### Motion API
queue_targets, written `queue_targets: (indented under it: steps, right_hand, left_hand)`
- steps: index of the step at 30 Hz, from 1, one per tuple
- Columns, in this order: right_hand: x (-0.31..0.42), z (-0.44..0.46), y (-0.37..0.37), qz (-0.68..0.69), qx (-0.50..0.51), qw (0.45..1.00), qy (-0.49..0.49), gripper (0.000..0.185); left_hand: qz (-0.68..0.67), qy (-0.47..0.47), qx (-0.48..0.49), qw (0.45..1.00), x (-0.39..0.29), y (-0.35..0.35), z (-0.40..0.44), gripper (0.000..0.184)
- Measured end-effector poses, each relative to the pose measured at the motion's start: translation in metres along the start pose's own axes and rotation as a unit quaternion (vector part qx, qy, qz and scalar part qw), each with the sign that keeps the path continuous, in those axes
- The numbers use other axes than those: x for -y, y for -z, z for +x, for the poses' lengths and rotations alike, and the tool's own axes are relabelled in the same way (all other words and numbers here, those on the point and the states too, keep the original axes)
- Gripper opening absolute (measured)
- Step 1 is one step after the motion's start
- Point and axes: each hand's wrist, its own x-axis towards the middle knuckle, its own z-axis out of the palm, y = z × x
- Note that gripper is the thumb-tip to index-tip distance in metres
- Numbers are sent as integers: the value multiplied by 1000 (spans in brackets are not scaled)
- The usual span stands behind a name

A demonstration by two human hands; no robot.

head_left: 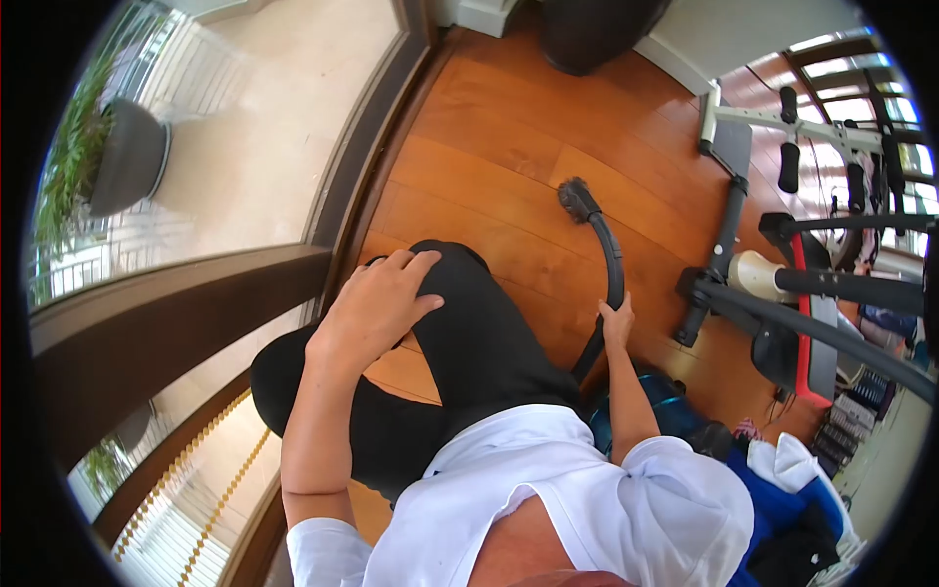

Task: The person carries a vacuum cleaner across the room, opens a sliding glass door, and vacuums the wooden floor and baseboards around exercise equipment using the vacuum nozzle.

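My right hand is wrapped round the dark hose of a vacuum cleaner. At the hose's far end a small brush nozzle rests on or just over the wooden floor; I cannot tell which. The vacuum's glossy teal body sits beside my right hip, partly hidden by my forearm. My left hand lies on my bent knee in black trousers, its fingers apart and holding nothing.
Exercise equipment with dark bars stands on the right. A glass door frame runs along the left, with a potted plant outside. A dark rounded object stands at the back. Blue and white fabric lies lower right.
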Motion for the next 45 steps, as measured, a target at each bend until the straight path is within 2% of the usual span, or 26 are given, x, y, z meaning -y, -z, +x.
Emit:
queue_targets:
  steps: [2,3,5,8,10,12,13,15,17,20,21,24,28,31,33,35,37,38,40,41,43,44,45]
  right_hand:
    - [-6,-5,-15,-88,-19,996,26,39]
    - [-9,-9,-34,-71,-39,995,61,43]
    - [42,-24,-54,-79,26,996,14,54]
    - [68,-12,-84,-92,34,994,55,51]
    - [71,5,-82,-115,18,988,98,49]
    - [58,24,-60,-117,-3,989,89,49]
    - [48,32,-45,-116,-13,990,85,49]
    - [9,46,-15,21,-94,995,-37,46]
    - [-49,61,19,218,-164,953,-131,42]
    - [-82,77,29,-42,-290,955,-56,40]
    - [-56,73,26,-12,-277,957,-83,44]
    - [-25,81,-9,36,-286,955,-69,56]
    - [9,72,-11,8,-263,955,-137,57]
    - [1,116,3,-11,-286,951,-118,50]
    - [-12,175,10,57,-306,946,-93,41]
    - [16,204,30,18,-284,936,-205,35]
    - [34,195,38,20,-276,937,-212,33]
    - [38,190,38,20,-272,938,-216,33]
    - [9,157,21,212,-269,931,-126,36]
    - [-25,138,5,184,-306,928,-104,40]
    - [-51,84,-7,129,-329,927,-123,49]
    - [-46,62,-8,101,-314,930,-165,54]
    - [-47,69,-10,94,-329,926,-161,53]
  left_hand:
    - [6,-1,16,1000,-7,3,3,46]
    - [6,-5,25,1000,-12,4,5,46]
    - [3,-27,33,999,-15,0,12,46]
    - [2,-37,49,998,-22,0,26,45]
    - [-3,-26,74,997,-30,0,39,44]
    - [-6,0,110,994,-37,4,53,43]
    - [33,-69,66,995,-26,-5,60,46]
    - [13,-44,88,995,-33,-3,68,45]
    - [24,-43,93,994,-37,0,76,45]
    - [55,-71,91,992,-36,-8,83,44]
    - [51,-75,94,991,-37,-9,86,44]
    - [57,-74,99,991,-38,-13,92,45]
    - [58,-81,106,989,-39,-15,95,45]
    - [53,-87,94,990,-34,-17,96,45]
    - [53,-80,92,991,-35,-18,92,45]
    - [53,-71,95,992,-37,-18,87,44]
    - [47,-56,102,992,-39,-18,80,44]
    - [57,-83,83,991,-34,-20,76,44]
    - [74,-141,36,987,-23,-24,74,44]
    - [47,-88,63,993,-29,-19,72,44]
    - [-6,19,115,993,-48,-2,67,46]
    - [-2,20,110,994,-48,-2,67,46]
    - [3,21,104,994,-46,-1,66,46]
